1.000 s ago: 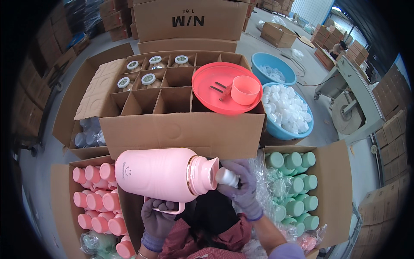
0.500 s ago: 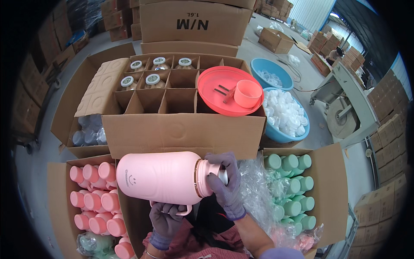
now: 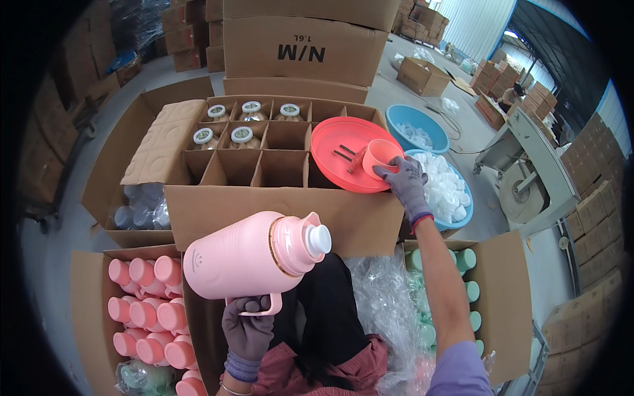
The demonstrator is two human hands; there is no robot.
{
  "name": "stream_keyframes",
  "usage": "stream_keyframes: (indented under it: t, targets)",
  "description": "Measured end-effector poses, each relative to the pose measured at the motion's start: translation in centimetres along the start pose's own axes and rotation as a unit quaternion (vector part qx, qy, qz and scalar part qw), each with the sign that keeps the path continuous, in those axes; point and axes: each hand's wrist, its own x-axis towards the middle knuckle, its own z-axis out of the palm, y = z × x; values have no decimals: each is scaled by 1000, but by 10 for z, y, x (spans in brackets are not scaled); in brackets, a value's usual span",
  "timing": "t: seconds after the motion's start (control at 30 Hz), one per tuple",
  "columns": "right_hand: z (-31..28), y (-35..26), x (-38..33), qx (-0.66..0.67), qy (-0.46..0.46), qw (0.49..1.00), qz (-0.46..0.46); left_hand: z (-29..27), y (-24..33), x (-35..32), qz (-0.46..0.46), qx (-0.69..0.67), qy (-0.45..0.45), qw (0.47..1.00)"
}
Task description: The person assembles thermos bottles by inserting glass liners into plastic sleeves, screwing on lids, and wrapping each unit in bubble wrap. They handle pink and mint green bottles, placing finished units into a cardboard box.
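- Your left hand [image 3: 247, 328], in a dark glove, was wrapped tight around the loop handle of the pale pink plastic vacuum flask [image 3: 254, 257], fingers curled through the grip. You held the flask on its side over your lap, its white stopper [image 3: 318, 239] pointing right and slightly up. To my eye that kept the open neck turned toward your free hand.
- To your left stood an open cardboard carton of matching pink flasks [image 3: 146, 303], packed upright in close rows, near enough to draw from without leaning.
- To your right, a second carton held mint green flasks [image 3: 462, 290], partly covered by loose clear plastic wrapping [image 3: 380, 297].
- Your right arm stretched forward over the carton wall. The right hand [image 3: 404, 181], also gloved, had its fingers bent against the rim of a coral pink plastic cup [image 3: 381, 157]; whether they had closed fully on it I could not tell.
- That cup sat on a round red plastic lid [image 3: 343, 148] laid across a corner of the large divided cardboard box [image 3: 264, 155], which served as a tray within reach.
- Several far cells of that box held silvery glass liners with white caps [image 3: 241, 135]; the nearer cells were bare.
- Just beyond your right hand, a blue plastic basin of white caps [image 3: 449, 188] sat on the floor, with another blue basin [image 3: 416, 125] behind it.
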Motion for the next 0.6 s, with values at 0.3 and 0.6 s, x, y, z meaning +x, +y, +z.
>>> stream_keyframes:
  t: [0.3, 0.6]
  targets:
    - [-84, -46, -131, 83, 58, 877, -470, 3, 16, -13, -16, -42, 13, 999]
    - [-3, -51, -170, 653, -166, 732, -102, 45, 11, -11, 50, 216, -12, 975]
